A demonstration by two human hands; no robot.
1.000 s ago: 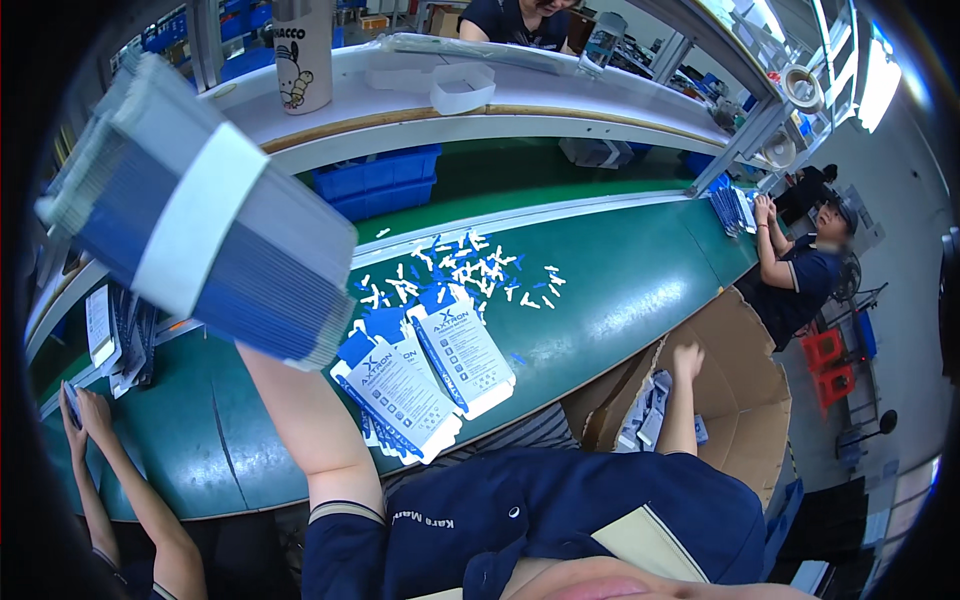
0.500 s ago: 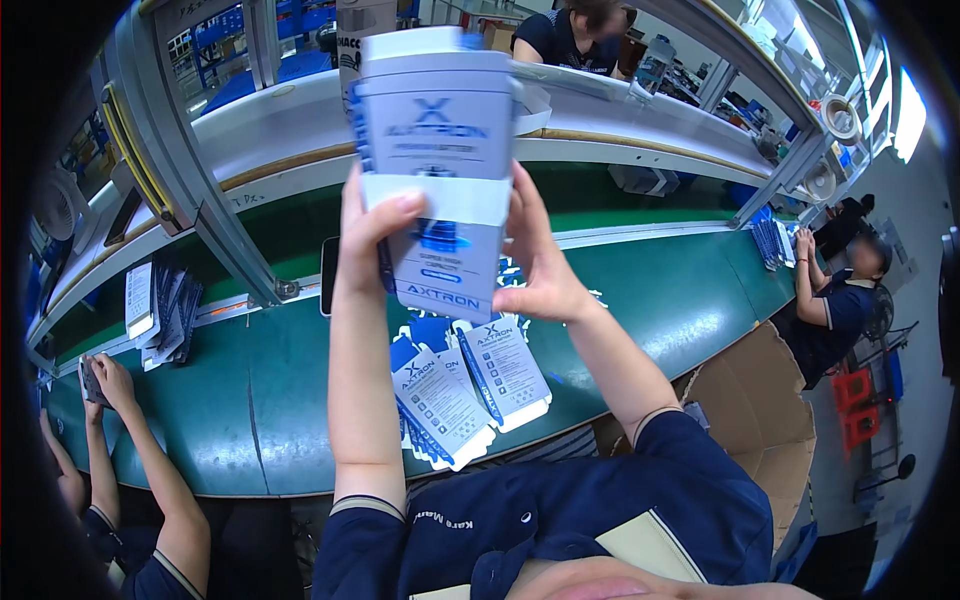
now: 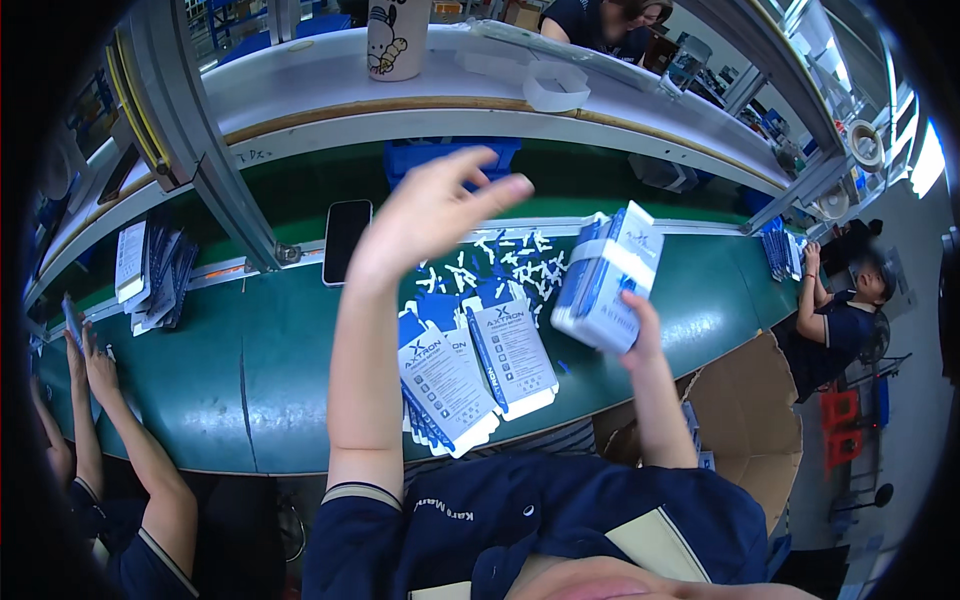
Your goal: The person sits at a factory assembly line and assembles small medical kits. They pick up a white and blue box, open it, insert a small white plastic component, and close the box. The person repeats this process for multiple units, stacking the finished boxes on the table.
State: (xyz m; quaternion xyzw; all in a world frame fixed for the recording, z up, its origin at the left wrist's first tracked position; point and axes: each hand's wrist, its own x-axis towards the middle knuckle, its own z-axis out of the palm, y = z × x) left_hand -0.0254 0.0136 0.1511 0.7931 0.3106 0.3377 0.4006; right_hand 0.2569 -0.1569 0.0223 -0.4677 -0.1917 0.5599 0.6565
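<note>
My right hand [image 3: 643, 332] grips a banded bundle of flat white-and-blue cartons [image 3: 612, 318], tilted above the right part of the green table. A white paper band [image 3: 606, 256] runs around the bundle. My left hand [image 3: 425, 215] hangs in the air left of it, fingers apart and nothing in them. Below, two piles of flat cartons lie side by side: a fanned left pile [image 3: 447, 392] and a right pile [image 3: 514, 352]. Small blue and white paper scraps [image 3: 508, 262] are strewn behind these piles.
A phone [image 3: 346, 243] lies left of the scraps. On the shelf stand a cup [image 3: 397, 45] and a white paper ring [image 3: 556, 88]. A blue bin [image 3: 405, 160] sits under the shelf. An open cardboard box [image 3: 745, 425] is at right. Co-workers handle cartons at both sides.
My left hand has let go of the carton bundle. My right hand has carried the bundle down and to the right, away from in front of the shelf.
</note>
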